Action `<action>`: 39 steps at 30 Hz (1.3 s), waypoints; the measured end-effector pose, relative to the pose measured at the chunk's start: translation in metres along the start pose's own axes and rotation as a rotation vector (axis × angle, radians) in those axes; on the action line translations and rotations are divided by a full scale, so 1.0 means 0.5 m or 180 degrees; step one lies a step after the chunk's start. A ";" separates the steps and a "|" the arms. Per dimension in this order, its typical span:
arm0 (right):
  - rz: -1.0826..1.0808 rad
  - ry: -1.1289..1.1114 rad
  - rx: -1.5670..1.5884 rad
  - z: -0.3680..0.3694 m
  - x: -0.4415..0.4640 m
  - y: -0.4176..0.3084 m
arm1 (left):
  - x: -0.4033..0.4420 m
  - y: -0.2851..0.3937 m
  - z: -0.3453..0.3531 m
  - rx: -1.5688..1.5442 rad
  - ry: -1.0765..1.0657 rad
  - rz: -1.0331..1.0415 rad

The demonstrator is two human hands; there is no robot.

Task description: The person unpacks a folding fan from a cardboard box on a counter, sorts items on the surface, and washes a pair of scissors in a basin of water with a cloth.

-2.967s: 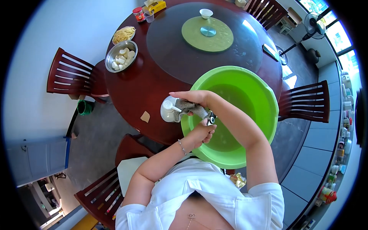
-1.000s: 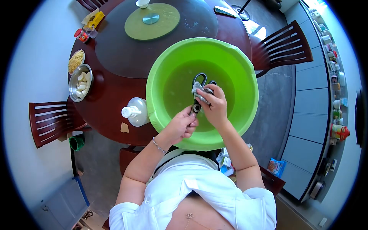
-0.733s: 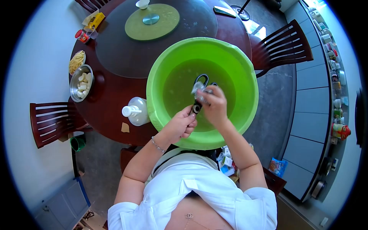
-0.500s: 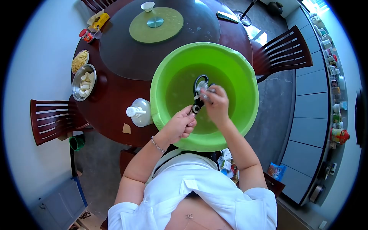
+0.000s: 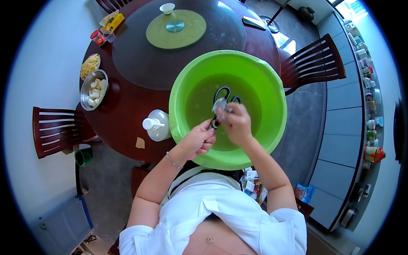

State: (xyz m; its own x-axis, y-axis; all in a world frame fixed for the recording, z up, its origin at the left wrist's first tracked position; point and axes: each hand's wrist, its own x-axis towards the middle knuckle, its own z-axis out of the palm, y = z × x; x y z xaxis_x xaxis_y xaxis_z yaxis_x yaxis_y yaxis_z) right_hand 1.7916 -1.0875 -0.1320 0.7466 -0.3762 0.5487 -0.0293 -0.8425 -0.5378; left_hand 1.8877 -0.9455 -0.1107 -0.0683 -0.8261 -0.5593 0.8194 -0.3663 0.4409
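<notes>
My left hand is closed on the blade end of a pair of scissors, whose black loop handles point away from me. The pivot shows just past my fingertips. My right hand pinches a silvery scrubber and presses it against the scissors near the handles; it is slightly blurred, and its exact material is hard to make out. Both hands are above a large green basin that contains cloudy water. The blades are hidden in my left hand.
Left of the basin stands a white pump bottle on the dark round table. Farther left are a metal bowl of white pieces and a plate of yellow strips. Wooden chairs flank the table.
My right hand has shifted slightly left and down with the scrubber along the scissors. My left hand keeps its grip. The whole view has tilted a little.
</notes>
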 end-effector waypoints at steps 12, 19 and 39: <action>0.1403 -0.1074 0.2512 -0.126 0.062 0.101 | -0.033 0.031 0.001 0.0093 -0.0378 -0.0581; -0.0626 -0.2215 0.0494 -0.146 0.117 0.053 | -0.041 0.050 0.020 0.0514 -0.0621 -0.0860; 0.3051 0.0053 0.2995 -0.085 -0.034 0.006 | 0.093 -0.064 0.066 0.0131 0.0257 0.1811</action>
State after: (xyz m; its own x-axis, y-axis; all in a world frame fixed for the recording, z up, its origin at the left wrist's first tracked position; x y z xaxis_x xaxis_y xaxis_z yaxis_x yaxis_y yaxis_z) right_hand 1.7506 -1.1001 -0.1159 0.6808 -0.6747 -0.2852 -0.0625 0.3344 -0.9403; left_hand 1.8397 -0.9863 -0.1274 0.4219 -0.8633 -0.2772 0.6915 0.1087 0.7141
